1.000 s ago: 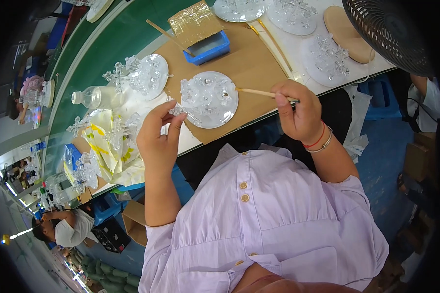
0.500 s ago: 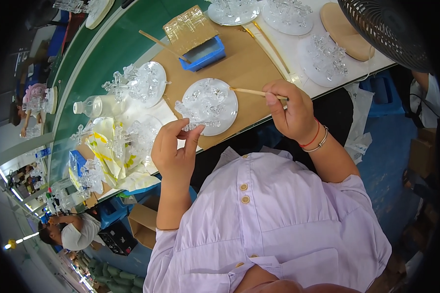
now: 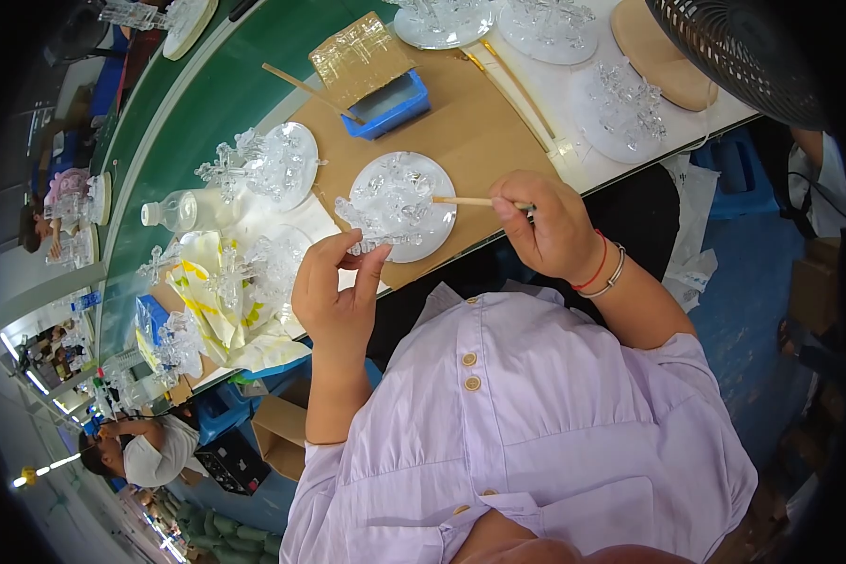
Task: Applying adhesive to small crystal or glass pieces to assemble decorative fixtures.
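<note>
In front of me lies a round white disc [image 3: 432,238] bearing a clear, glass-like ornament [image 3: 397,193]. My left hand [image 3: 336,287] pinches the ornament's near-left end between thumb and fingers, at the disc's near edge. A thin wooden stick [image 3: 470,201] is gripped in my right hand [image 3: 553,226], on the disc's right side. The stick's tip reaches over the disc and meets or nearly meets the ornament; exact contact is too small to tell.
Beneath the disc lies brown cardboard [image 3: 479,103]. Beyond it stands a blue tray [image 3: 395,108] with a stick leaning on it. Similar ornaments on discs [image 3: 296,155] and a clear bottle [image 3: 188,209] stand left. A fan [image 3: 743,56] is at far right.
My right hand has moved slightly left and nearer to me, bringing the stick's tip from the disc's rim inward over the ornament. The left hand keeps its pinch.
</note>
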### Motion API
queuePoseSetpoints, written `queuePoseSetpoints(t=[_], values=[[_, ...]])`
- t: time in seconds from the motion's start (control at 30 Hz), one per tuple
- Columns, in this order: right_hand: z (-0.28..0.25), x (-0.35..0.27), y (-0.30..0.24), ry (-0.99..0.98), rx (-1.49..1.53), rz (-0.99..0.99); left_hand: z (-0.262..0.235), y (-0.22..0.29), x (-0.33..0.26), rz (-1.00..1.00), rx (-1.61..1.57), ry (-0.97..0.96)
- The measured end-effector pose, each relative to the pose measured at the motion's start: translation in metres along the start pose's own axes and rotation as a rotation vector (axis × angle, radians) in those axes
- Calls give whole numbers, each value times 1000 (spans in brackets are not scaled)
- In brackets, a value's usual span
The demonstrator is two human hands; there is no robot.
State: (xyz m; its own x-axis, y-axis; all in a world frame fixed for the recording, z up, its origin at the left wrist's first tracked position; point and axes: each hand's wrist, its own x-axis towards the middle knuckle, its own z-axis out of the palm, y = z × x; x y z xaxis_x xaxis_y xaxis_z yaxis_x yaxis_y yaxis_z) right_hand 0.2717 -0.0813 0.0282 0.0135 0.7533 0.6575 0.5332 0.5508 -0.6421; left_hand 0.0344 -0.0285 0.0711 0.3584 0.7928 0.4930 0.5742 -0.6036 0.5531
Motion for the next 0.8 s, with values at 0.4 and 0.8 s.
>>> queuePoseSetpoints(t=[0.4, 0.8], values=[[-7, 5, 1, -25, -48, -23, -8, 0, 1, -101, -48, -69], [-9, 6, -5, -66, -27, -59, -6, -8, -1, -113, -63, -115]])
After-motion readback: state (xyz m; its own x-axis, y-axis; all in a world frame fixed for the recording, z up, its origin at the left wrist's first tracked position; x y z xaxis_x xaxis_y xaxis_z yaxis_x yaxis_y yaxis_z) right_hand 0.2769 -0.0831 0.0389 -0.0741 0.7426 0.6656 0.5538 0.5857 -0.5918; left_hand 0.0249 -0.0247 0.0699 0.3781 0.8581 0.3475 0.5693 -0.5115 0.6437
